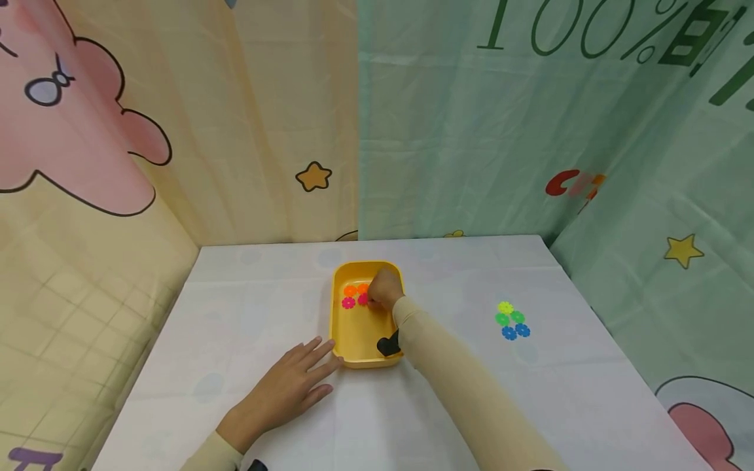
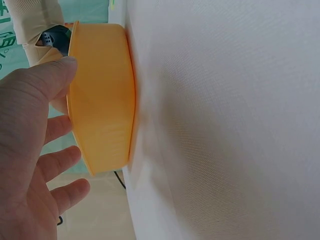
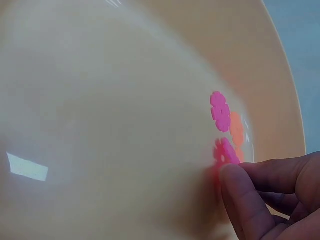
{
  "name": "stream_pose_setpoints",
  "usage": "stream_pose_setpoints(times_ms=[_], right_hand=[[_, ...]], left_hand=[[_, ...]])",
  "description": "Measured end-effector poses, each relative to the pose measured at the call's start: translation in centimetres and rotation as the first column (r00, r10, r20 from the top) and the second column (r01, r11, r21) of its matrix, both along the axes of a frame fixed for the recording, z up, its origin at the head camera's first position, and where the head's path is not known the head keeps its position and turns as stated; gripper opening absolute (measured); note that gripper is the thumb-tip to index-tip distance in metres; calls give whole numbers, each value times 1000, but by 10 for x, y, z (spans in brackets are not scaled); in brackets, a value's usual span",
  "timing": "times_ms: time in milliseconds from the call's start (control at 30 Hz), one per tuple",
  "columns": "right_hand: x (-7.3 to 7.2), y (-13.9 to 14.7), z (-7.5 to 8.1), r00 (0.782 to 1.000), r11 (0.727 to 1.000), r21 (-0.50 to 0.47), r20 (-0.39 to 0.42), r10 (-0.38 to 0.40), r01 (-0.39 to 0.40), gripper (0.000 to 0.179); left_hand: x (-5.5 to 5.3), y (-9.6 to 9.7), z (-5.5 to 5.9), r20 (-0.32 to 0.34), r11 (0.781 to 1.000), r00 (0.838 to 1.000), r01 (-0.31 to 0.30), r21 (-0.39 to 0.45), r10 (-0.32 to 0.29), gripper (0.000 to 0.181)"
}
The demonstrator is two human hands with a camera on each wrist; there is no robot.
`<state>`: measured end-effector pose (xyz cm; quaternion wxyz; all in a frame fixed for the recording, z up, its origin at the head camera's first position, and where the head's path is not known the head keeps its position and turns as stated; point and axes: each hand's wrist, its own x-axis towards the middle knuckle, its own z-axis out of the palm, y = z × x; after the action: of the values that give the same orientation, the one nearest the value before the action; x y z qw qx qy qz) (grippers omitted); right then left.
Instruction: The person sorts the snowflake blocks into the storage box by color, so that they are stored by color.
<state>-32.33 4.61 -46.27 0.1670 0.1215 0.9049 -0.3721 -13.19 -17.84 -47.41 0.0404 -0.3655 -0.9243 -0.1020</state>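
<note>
Seemingly pinching a pink flower (image 3: pixel 229 150) inside the yellow tray (image 1: pixel 355 339) with right hand (image 1: pixel 385 289), contact point partly hidden; touching yellow tray with left hand (image 1: pixel 284 387) spread. Probably light, stiff, slick; best taken by edges.

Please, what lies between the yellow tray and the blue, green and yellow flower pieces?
The head view shows the right sleeve beside the tray, then bare white tablecloth up to the flower pieces.
</note>
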Motion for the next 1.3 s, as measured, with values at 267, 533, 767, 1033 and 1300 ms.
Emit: stream_pose_setpoints(times_ms=[267,533,767,1033,1300], right_hand=[[6,2,3,999,1000,-7,17,-27,27,9],[10,3,8,998,998,-41,35,-53,54,15],[15,11,14,1000,959,-284,0,-14,13,15],[13,29,40,999,849,-527,-41,17,-36,22],[14,73,46,987,827,-561,-104,-121,42,27]], left_hand=[[0,3,1,-7,1000,1000,10,-4,-11,53],[1,4,1,-8,1000,1000,10,8,-10,53],[3,3,-1,3,1000,1000,-5,3,5,53],[1,-1,-1,-32,1000,1000,-1,18,1,54],[1,2,-1,-16,1000,1000,-6,8,6,55]])
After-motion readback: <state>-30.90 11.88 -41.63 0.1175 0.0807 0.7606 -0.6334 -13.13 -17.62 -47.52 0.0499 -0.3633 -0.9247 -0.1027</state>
